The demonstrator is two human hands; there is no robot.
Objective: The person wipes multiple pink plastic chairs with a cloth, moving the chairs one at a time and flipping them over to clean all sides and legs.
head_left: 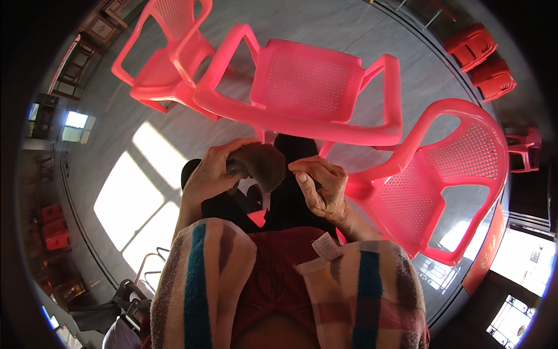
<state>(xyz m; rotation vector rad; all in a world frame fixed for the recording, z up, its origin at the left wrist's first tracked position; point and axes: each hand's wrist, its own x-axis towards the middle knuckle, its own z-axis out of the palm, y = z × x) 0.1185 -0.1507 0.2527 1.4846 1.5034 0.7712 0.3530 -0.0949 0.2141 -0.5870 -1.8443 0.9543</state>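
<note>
My left hand (212, 168) grips a soft, fuzzy grey-brown fabric item (263, 165), bent over and held above my lap. Its exact kind is unclear, and part of it is hidden behind my fingers. Just right of it is my right hand (321, 185), apart from the fabric. Its thumb and forefinger tips come close together, and I cannot tell whether something thin is between them. Beneath both hands are my legs in black trousers (292, 205). A striped towel (198, 283) with a white label (327, 247) hangs over my shoulders, above a dark red garment (274, 261).
A pink plastic armchair (305, 83) stands directly before me, its backrest near my knees. Similar pink chairs stand at front left (161, 65) and at right (414, 200). Stacked red stools (473, 46) line the far right. A black-framed item (126, 301) is at lower left on the grey floor (109, 144).
</note>
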